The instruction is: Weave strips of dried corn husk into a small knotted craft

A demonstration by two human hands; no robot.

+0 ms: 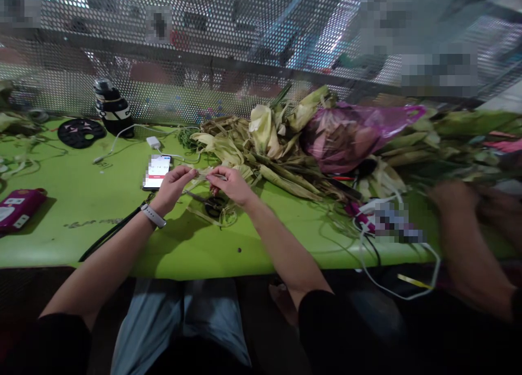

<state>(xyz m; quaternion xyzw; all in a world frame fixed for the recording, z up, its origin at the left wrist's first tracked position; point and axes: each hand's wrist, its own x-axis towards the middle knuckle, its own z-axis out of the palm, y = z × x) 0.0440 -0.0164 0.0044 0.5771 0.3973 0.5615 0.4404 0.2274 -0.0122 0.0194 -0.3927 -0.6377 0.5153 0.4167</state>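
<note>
Green table [81, 201], perforated metal screen [228, 32] along its far edge. Phone [156, 172] lies flat near centre, screen lit, white charger plug [153, 142] and cable beyond it. Black bottle [112, 107] stands far left, a black perforated disc [81, 132] just beside it. Magenta device [18, 208] at left edge. Heap of corn husks [261, 141] right of centre; pink plastic bag [350, 133] lies on the heap. Another person's arm [468, 239] at far right, blurred. Scissors [207, 202] on table, partly hidden.

A lime-green table [81, 201] runs along a perforated metal screen [228, 32], through whose holes pale daylight and blurred shapes show, with dark floor [265, 309] beneath.
</note>
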